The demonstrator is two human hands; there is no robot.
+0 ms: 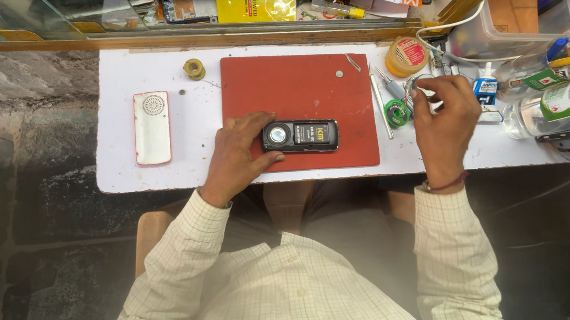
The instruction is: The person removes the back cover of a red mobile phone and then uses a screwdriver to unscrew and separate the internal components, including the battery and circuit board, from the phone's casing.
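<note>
— Left hand [235,155] flat and spread, steadying the black phone [301,136] by its left end; fingers laid against it, not closed round it. Right hand [442,124] pinched shut on a small roundish part, too blurred to name.

— Where exactly, that phone?

— Lying face down, lengthwise left to right, on the near edge of the red mat [299,107], near the middle of the white desk [186,133]. Round lens or speaker ring showing toward its left end.

— Handling, by the look of it?

— Probably light, stiff, smooth plastic shell; likely to slide on the mat unless pressed down. Best taken by the long edges, clear of the ring.

— Around the right hand?

— Green solder spool [396,112] just left of it, tweezers [380,104] lying alongside the mat's right edge, a round yellow tin [406,56] farther off, a small glue bottle [485,87] and clear plastic bottles [556,105] to the right.

— And far left?

— White back cover [151,127] with a speaker grille, well apart from the mat; a yellowish tape roll [194,69] beyond it. Tiny screw [338,73] loose on the mat's far part.
</note>
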